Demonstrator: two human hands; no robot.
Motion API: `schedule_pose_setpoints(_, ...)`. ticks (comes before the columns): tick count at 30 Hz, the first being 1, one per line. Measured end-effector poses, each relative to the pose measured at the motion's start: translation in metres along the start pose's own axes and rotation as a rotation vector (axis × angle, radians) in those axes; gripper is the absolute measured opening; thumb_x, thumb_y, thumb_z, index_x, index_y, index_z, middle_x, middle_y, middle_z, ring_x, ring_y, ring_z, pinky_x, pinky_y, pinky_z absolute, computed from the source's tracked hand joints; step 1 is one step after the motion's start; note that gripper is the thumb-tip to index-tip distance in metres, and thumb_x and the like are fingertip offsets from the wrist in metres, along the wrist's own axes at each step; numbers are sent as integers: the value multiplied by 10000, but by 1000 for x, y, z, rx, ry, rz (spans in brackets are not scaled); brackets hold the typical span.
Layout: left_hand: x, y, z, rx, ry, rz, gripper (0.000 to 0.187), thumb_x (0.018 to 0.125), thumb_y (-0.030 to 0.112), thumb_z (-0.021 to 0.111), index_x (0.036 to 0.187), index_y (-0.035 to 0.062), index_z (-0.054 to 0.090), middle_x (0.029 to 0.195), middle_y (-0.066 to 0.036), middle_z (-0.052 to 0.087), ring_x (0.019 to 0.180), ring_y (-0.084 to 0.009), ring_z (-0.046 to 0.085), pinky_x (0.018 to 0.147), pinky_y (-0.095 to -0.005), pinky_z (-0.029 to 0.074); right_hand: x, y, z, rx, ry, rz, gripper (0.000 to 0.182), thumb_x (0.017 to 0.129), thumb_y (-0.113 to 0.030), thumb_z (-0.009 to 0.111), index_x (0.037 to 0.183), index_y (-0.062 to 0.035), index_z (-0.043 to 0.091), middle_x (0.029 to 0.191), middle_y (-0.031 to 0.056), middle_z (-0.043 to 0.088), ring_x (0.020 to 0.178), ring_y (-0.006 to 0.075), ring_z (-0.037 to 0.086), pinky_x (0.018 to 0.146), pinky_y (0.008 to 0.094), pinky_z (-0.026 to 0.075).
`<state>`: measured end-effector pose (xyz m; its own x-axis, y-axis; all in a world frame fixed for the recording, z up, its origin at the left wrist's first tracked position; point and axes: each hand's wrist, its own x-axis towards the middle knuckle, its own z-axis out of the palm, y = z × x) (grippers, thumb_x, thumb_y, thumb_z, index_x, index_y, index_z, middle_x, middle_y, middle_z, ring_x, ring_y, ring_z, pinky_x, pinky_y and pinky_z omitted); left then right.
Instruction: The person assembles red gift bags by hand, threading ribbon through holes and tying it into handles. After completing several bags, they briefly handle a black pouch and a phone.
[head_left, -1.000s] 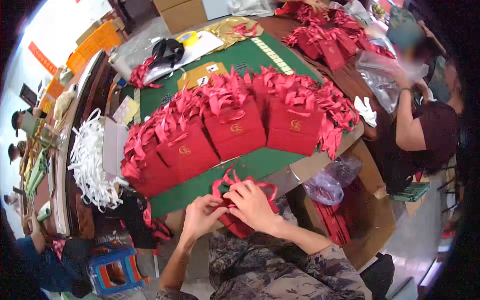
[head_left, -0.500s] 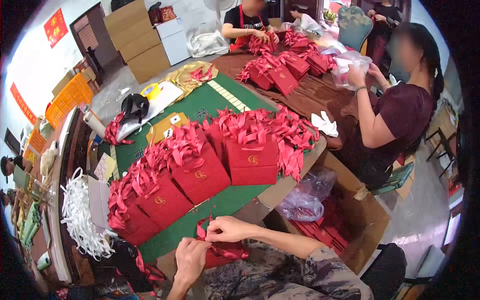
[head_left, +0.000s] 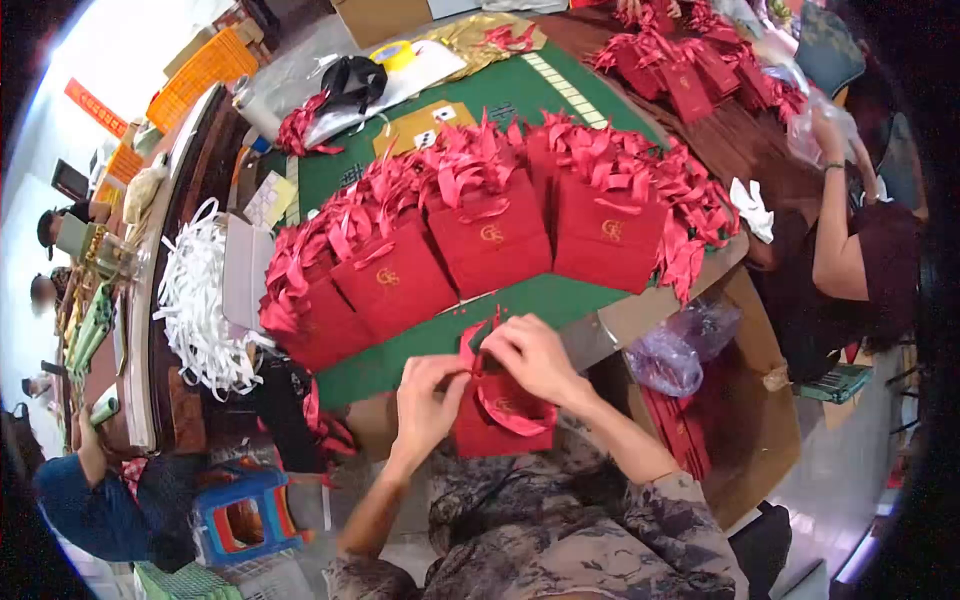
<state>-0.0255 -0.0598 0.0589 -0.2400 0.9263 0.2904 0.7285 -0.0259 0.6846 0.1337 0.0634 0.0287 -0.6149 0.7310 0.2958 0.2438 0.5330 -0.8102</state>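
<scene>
A small red paper gift bag (head_left: 480, 432) rests at my lap against the table's near edge, with a loop of pink-red ribbon (head_left: 518, 420) across its front. At its upper left, my left hand (head_left: 430, 402) pinches the ribbon between thumb and fingertips. My right hand (head_left: 532, 358) is closed at the bag's top, its fingertips by an upright ribbon end; what lies between them is partly hidden. Just beyond, filled rows of similar red bags (head_left: 490, 238) with gold lettering and ribbon bows stand on the green table mat (head_left: 400, 367).
White strips (head_left: 205, 300) hang from a box at the left. A plastic bag (head_left: 668, 365) and flat red bags lie in a carton (head_left: 765, 430) at right. Another person (head_left: 850, 250) handles clear plastic; more red bags (head_left: 690, 85) cover the brown table. A blue stool (head_left: 245, 515) stands lower left.
The view has tilted down and shifted left, showing more of the lap and stool. My hands have moved apart slightly, and the bag's front and ribbon loop now show more.
</scene>
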Motion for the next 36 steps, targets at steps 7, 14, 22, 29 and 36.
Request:
schedule_pose_setpoints(7,9,10,9,84,3,-52,212,771,87,782,975,87,723,880,-64,702,856,-262,618,774,-369,495,-11,-2,-47,-208,148,130,170,921,-205,660,887,-43,697,821,105,636,789,314,607,718,408,474)
schedule_pose_setpoints(14,-26,18,16,-28,98,-75,163,812,21,757,964,56,708,816,-67,670,720,-185,606,640,-276,482,-73,-19,-56,-21,41,234,108,880,-125,726,922,-34,683,810,80,608,662,210,589,590,308,450)
schedule_pose_setpoints(22,-71,27,-7,-11,26,-28,329,693,105,874,983,70,724,857,-62,661,746,-208,602,646,-326,476,-119,-32,-45,68,102,439,201,828,-142,785,935,-27,660,863,85,617,773,231,623,683,339,499)
schedule_pose_setpoints(29,-54,38,39,147,-81,67,356,686,213,865,1004,111,741,813,-44,618,778,-249,584,687,-380,445,-102,-12,-21,-237,88,366,226,838,-195,771,846,-7,646,782,89,587,734,281,601,642,388,471)
schedule_pose_setpoints(36,-47,42,42,54,-36,-100,128,776,96,788,903,90,769,812,-55,650,771,-249,565,706,-366,451,-113,-16,-23,120,134,377,152,837,-130,762,954,-43,720,902,80,684,792,225,647,688,321,498)
